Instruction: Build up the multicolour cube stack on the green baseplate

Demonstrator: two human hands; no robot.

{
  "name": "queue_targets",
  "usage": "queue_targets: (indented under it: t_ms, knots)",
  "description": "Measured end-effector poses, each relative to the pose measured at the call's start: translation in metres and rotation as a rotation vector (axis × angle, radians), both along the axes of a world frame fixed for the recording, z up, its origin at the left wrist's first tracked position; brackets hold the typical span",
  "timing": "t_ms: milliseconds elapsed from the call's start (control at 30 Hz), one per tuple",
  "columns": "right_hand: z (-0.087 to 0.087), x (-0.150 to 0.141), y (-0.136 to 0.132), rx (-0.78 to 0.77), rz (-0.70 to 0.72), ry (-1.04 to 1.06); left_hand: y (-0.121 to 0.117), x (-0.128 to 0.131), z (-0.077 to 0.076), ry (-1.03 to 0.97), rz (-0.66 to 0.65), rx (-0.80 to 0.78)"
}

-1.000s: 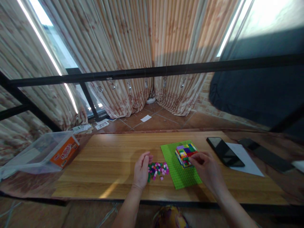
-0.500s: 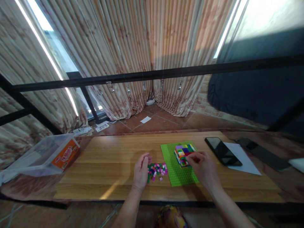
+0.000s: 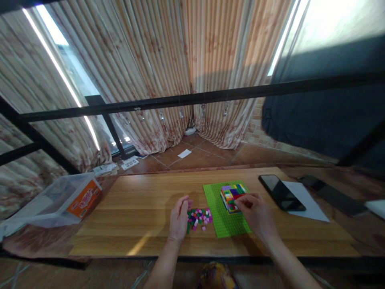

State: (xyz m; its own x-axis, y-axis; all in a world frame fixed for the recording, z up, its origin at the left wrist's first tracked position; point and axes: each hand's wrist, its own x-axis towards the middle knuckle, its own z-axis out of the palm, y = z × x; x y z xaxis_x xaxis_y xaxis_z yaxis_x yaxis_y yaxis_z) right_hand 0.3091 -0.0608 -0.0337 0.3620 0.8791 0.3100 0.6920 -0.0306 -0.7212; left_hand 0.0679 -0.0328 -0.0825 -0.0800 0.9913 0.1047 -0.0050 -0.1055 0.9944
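Note:
A block of multicoloured toy bricks [image 3: 231, 192] stands on a green studded baseplate [image 3: 224, 226] at the right of the middle of the table. Over the block's near right side is my right hand [image 3: 255, 210], thumb and fingers pinched together at the bricks. Whatever is between those fingertips is hidden. My left hand [image 3: 179, 218] rests on its edge on the table with the fingers loosely curved and apart from the thumb; nothing shows in it. Right beside it lies a pile of small loose bricks [image 3: 199, 218] in pink, green, purple and white, partly covered by that hand.
A black phone [image 3: 281, 192] lies partly on a white sheet of paper [image 3: 313, 206] to the right of the baseplate. Off the left end of the wooden table [image 3: 144, 200] is a clear plastic box [image 3: 57, 202] with an orange label. A dark bar [image 3: 168, 103] crosses beyond the table.
The view has shifted very slightly. My right hand stays pinched at the brick block, and my left hand keeps its place beside the pile.

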Motion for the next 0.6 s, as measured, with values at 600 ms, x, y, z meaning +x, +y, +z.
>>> queue_targets:
  t_ms: [600]
  knots:
    - [-0.001,-0.067,-0.026,0.038,0.528,0.0,-0.003,0.003,0.001,-0.08,-0.01,-0.016]
